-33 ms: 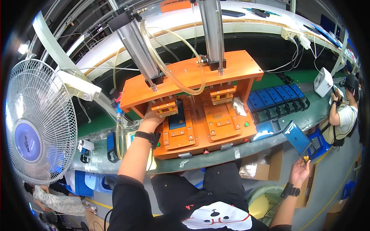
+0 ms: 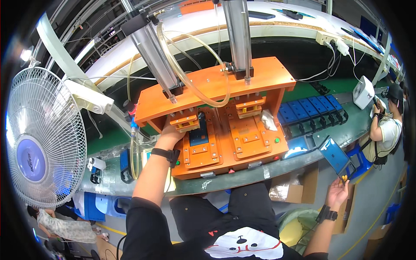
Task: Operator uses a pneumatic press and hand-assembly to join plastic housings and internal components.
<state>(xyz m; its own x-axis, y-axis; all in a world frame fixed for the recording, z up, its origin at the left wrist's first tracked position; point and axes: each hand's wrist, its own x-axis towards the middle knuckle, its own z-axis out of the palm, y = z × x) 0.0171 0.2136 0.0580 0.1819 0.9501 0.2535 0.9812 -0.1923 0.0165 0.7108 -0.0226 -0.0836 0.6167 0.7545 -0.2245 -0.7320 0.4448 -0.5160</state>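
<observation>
An orange two-station press (image 2: 264, 80) stands on the bench in front of me. My left hand (image 2: 171, 134) reaches under its left pressing head (image 2: 185, 121), and the fingers are hidden there. Beside that hand, a dark blue flat panel (image 2: 199, 138) lies in the left fixture. The right fixture (image 2: 250, 132) holds no panel. Off to the right, beyond the bench's front edge, my right hand (image 2: 337, 194) grips a black-framed blue panel (image 2: 333, 155) by its lower corner, tilted in the air. Yellow covers show on its fingertips.
Several blue panels in black frames (image 2: 308, 110) stand in a row right of the press. A fan (image 2: 41, 143) is at the left, a small white fan (image 2: 363, 92) at the right. Cardboard boxes (image 2: 295, 193) and a lined bin (image 2: 299, 225) sit below. A co-worker (image 2: 388, 121) stands far right.
</observation>
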